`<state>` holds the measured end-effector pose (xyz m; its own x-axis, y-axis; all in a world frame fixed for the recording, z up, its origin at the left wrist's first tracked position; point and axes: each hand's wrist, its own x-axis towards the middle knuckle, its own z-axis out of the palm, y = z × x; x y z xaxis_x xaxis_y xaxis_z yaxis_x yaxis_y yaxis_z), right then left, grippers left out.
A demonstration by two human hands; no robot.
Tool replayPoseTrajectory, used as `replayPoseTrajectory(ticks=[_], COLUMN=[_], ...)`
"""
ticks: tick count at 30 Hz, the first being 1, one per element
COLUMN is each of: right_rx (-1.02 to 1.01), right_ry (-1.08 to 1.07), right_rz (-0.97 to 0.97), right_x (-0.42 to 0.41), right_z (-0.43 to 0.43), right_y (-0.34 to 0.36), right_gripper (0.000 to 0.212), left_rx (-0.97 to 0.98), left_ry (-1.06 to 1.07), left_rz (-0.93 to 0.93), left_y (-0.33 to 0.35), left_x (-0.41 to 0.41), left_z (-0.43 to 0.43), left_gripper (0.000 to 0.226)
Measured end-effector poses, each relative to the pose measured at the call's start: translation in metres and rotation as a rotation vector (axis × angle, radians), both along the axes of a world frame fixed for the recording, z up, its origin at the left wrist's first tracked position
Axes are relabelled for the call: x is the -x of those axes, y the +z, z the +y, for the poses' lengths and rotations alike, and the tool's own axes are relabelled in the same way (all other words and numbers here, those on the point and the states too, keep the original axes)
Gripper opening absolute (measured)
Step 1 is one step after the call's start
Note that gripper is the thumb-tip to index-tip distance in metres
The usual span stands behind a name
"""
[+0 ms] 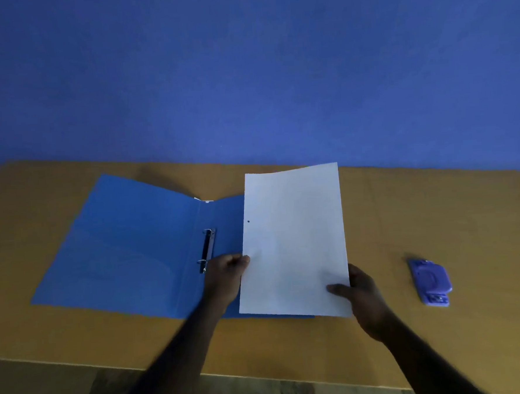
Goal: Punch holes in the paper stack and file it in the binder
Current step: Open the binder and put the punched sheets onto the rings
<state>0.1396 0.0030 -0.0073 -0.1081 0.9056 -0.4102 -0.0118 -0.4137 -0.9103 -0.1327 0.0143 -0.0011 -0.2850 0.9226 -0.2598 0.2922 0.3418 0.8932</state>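
Observation:
A blue binder (125,247) lies open on the table, its metal ring clip (208,250) along the spine. The white paper stack (295,240) hovers over the binder's right flap, with one punched hole visible near its left edge. My left hand (227,275) pinches the stack's left edge, just right of the ring clip. My right hand (362,297) grips the stack's lower right corner, thumb on top. The purple hole punch (430,280) rests on the table to the right, apart from both hands.
The wooden table (436,216) stands against a blue wall (245,76). Its front edge runs along the bottom, with dark floor (51,392) below it.

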Motion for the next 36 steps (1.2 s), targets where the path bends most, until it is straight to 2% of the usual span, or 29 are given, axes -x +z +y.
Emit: replayPoseTrajectory(ticks=[3,7,9,14,17,22,26,30,34,36], right_rx=[0.126,0.212,0.198,0.161,0.079,0.084,0.132,0.146,0.130,0.116], right_ry=[0.086,-0.006,-0.012,0.047,0.045,-0.036,-0.087,-0.096,-0.071,-0.058], right_rz=[0.074,0.018,-0.011,-0.102,-0.195,-0.174,-0.120,-0.131,-0.173,-0.187], right_x=[0.023,0.058,0.069,0.083,0.084,0.082,0.079,0.079,0.080,0.079], right_z=[0.022,0.043,0.052,0.071,0.078,0.085,0.084,0.082,0.080,0.080], right_y=[-0.002,-0.014,-0.016,-0.020,-0.019,-0.025,-0.037,-0.046,-0.054,-0.056], right_gripper=[0.039,0.030,0.026,0.025,0.030,0.032,0.035,0.034,0.034,0.035], left_rx=[0.014,0.038,0.051,0.027,0.007,-0.134,-0.136,-0.237,-0.262,-0.250], left_ry=[0.005,-0.049,-0.066,-0.048,-0.092,-0.002,-0.116,-0.117,-0.136,-0.132], left_rz=[0.085,0.195,0.190,0.153,0.198,0.346,0.384,0.327,0.324,0.329], left_y=[-0.013,-0.028,-0.031,-0.031,-0.027,-0.037,-0.062,-0.072,-0.078,-0.082], left_x=[0.024,0.048,0.054,0.069,0.076,0.100,0.107,0.108,0.109,0.110], left_z=[-0.005,-0.009,-0.010,-0.005,0.000,0.008,0.007,0.005,0.010,0.012], left_gripper=[0.030,0.051,0.053,0.049,0.043,0.015,0.014,0.017,0.027,0.025])
